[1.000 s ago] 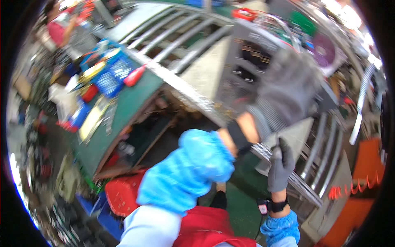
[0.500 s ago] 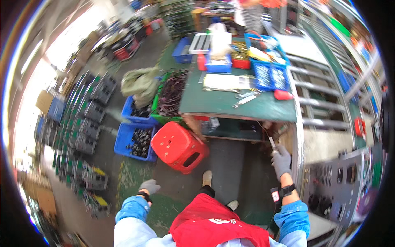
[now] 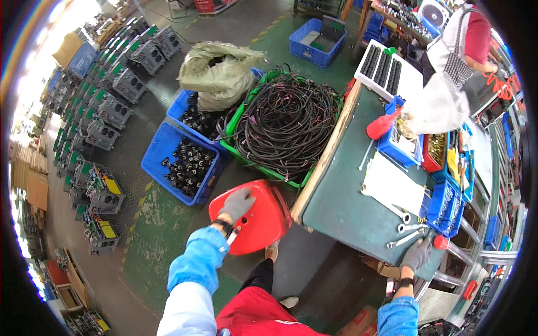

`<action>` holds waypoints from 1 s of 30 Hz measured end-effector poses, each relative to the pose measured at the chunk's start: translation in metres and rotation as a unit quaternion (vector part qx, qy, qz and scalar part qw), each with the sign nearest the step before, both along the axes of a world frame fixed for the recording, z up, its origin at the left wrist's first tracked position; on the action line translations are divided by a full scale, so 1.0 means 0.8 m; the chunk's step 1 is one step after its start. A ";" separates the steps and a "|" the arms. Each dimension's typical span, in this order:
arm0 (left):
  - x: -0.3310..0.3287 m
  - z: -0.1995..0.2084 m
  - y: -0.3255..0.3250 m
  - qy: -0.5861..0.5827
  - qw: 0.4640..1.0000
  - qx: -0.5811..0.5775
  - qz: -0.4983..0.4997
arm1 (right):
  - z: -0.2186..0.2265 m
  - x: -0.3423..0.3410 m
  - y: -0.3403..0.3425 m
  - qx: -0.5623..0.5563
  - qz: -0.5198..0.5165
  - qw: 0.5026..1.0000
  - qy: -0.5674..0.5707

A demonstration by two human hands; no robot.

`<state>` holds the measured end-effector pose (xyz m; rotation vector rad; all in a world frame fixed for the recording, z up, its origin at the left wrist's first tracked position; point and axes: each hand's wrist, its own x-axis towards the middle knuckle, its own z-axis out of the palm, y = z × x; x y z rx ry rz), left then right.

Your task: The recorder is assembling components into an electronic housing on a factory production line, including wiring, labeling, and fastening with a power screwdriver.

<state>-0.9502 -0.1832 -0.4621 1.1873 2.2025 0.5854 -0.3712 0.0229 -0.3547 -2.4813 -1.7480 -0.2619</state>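
My left hand [image 3: 236, 204], in a grey glove, is on the seat of a red plastic stool [image 3: 263, 224], its fingers bent against the seat top; their tips are hidden. My gloved right hand [image 3: 416, 255] lies at the near right edge of the green-topped workbench [image 3: 342, 207], fingers stretched forward. Just left of its fingertips lie several metal wrenches [image 3: 404, 238]. A red-capped item [image 3: 441, 242] touches or nearly touches its right side. No tool shows in my right hand.
Left of the bench stand a green crate [image 3: 231, 143] of black cables and a blue bin [image 3: 193, 196] of black parts, with a pale sack [image 3: 224, 89] behind. Rows of grey metal units [image 3: 106, 134] fill the left floor. Another person [image 3: 462, 42] stands beyond the bench.
My view has swung left. My left hand has come from the open floor onto the stool. My right hand has risen to the bench top, and the slim tool it held is no longer visible.
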 end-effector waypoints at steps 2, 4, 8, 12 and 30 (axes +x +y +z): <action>-0.015 -0.027 0.108 0.055 0.998 0.015 -0.020 | -0.002 -0.005 0.002 0.011 0.013 1.000 -0.003; -0.025 -0.049 0.199 0.074 0.997 -0.003 -0.029 | -0.005 -0.003 0.002 0.028 0.012 1.000 -0.009; -0.032 -0.088 0.332 0.091 0.992 -0.072 -0.046 | -0.010 0.000 0.003 0.044 0.016 0.998 0.053; -0.036 -0.116 0.373 0.121 0.984 -0.111 -0.071 | -0.008 -0.004 0.004 0.032 0.012 0.999 0.042; -0.009 0.129 0.107 0.103 0.936 0.020 -0.335 | -0.010 0.014 -0.003 0.065 -0.001 0.995 0.078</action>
